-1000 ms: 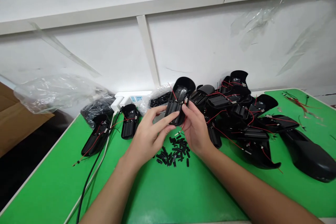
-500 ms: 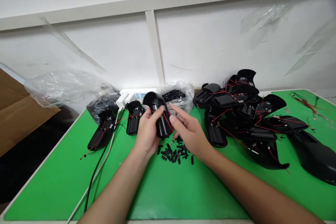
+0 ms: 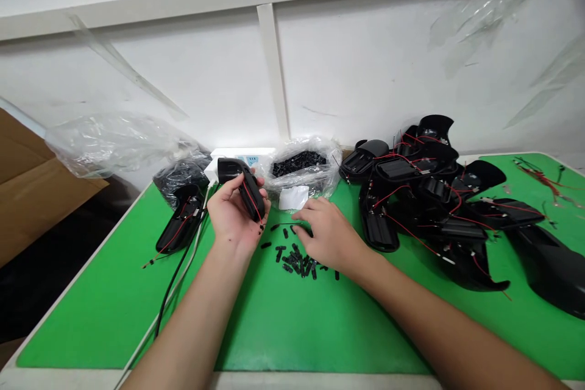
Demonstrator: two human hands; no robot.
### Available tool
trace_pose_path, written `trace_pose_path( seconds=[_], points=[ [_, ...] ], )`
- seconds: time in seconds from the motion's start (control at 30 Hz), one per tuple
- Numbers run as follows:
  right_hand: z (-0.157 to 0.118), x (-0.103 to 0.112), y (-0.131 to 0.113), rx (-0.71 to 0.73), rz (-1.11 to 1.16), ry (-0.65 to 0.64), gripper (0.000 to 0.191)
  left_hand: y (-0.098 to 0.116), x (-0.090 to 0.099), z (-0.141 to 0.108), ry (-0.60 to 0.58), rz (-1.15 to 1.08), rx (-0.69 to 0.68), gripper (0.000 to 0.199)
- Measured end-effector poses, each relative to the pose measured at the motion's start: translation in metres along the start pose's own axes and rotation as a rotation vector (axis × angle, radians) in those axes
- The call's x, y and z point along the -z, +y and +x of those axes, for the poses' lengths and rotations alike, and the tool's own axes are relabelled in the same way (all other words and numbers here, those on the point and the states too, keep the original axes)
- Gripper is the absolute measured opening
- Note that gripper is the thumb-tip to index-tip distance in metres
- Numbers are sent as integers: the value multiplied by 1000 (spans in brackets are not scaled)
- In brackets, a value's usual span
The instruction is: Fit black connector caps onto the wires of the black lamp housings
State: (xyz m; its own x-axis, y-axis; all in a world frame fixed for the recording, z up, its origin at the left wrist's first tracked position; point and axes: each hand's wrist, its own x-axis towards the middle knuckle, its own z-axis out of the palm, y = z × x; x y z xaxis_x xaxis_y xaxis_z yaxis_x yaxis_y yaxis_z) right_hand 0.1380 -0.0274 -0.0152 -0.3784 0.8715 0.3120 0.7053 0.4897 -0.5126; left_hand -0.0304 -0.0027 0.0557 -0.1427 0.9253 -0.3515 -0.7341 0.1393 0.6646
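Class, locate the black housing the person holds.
In the head view, the black housing lies in the left hand, beside the clear bag of black parts, in front of the white power strip.

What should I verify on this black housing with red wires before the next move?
1. Left hand grip on the black plastic housing: ok, the housing lies across the palm with the fingers and thumb around it.
2. Red wires on the housing: ok, they run along it with no visible snag.
3. Right hand on the small black pieces: cannot tell whether its fingers have hold of one.
4. Inside of the housing: cannot tell, it is hidden from this view.
5. Pile of wired housings: ok, it sits apart from the right hand.
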Motion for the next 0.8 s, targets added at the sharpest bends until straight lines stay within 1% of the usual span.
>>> trace_pose_path(
  seconds=[0.1,0.23,0.37,0.43,0.5,0.63,0.73,0.8],
  points=[
    [-1,0,-2,-7,-44,-34,17,0,-1,-2,-9,16,-10,35],
    [0,-3,0,14,-16,-59,8,-4,-3,-3,-33,69,-45,37],
    [1,-7,4,56,30,-24,12,-12,-3,-4,-42,167,-123,35],
    [2,-7,6,43,71,24,12,-16,-2,-4,-44,217,-156,38],
    [4,-5,7,-20,153,96,12,-20,-2,-5,-59,260,-192,41],
    [9,6,8,-147,390,311,6,-25,0,-4,-90,308,-257,40],
    [11,14,8,-198,539,442,17,-26,0,-3,-107,316,-271,39],
    [13,19,8,-215,652,485,19,-24,0,-2,-103,321,-255,39]
  ],
)
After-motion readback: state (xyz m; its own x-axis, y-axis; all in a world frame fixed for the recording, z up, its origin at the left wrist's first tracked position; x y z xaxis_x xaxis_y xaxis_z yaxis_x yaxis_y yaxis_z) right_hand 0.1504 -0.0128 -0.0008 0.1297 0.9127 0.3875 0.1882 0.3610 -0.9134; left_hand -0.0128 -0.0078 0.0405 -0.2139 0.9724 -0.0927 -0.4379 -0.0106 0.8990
